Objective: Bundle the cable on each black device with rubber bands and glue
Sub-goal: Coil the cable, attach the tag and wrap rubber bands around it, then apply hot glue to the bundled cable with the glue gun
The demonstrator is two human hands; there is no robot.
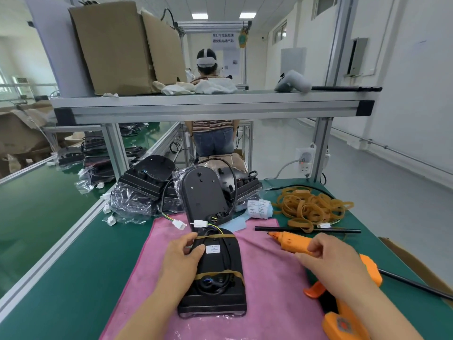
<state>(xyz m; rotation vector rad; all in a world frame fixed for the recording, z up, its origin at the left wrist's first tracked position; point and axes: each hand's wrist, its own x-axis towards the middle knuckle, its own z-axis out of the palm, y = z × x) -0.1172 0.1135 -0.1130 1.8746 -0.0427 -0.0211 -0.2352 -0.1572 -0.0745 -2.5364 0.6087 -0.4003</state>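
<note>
- The black device (220, 263) lies flat at lower centre on the pink cloth (269, 290), its cable held down by two rubber bands (215, 236). Banding looks done and glue is pending.
- The left hand (182, 256) grips its upper-left edge with the thumb on top, evidently to steady it.
- The right hand (328, 258) curls round the barrel of the orange glue gun (289, 241), whose nozzle points toward the device.
- The spare bands (311, 207) are heaped at right of centre on the desk (61, 253), within reach.

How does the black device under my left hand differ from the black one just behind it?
The near device lies flat on the pink cloth with two rubber bands across it; the far device has no bands and its cable hangs loose. The near one carries a white label; the far one shows none. Both are black, each with a cable.
</note>
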